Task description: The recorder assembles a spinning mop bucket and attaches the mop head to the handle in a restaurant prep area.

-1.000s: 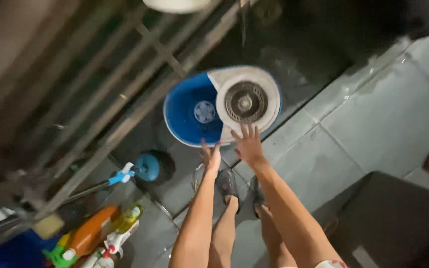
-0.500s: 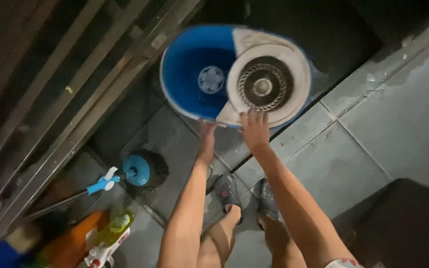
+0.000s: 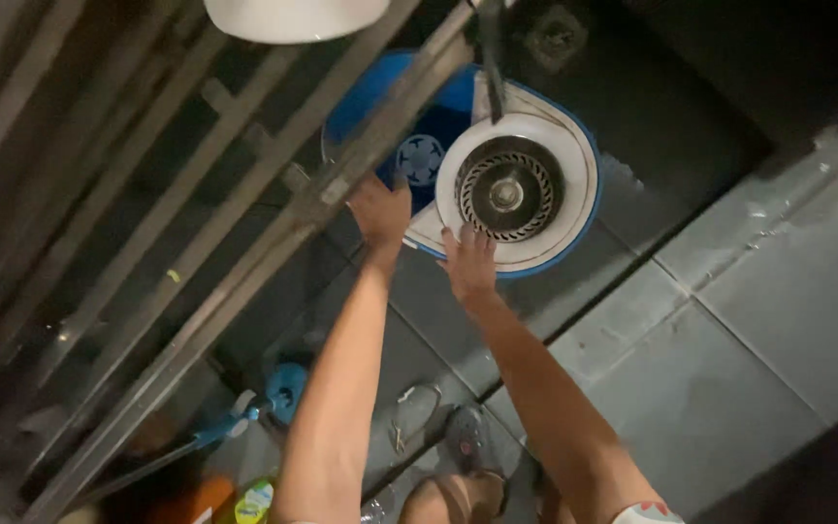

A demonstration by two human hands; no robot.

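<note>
A blue mop bucket (image 3: pixel 574 233) with a white top and a round spinner basket (image 3: pixel 506 189) stands on the tiled floor below me. My left hand (image 3: pixel 380 209) rests on the bucket's near left rim, fingers curled over the edge. My right hand (image 3: pixel 470 262) lies with spread fingers on the white top just below the spinner. Both arms reach straight down. My feet in sandals (image 3: pixel 467 442) show at the bottom.
A metal grille of slanted bars (image 3: pixel 244 252) crosses the left side and partly covers the bucket. A blue mop head with its handle (image 3: pixel 278 393) lies lower left, near orange and yellow bottles (image 3: pixel 254 503). A white round object (image 3: pixel 293 15) is at the top.
Both hands have come down onto the bucket's rim and white top. The camera has moved closer, so the bucket looks larger and the grille now overlaps it.
</note>
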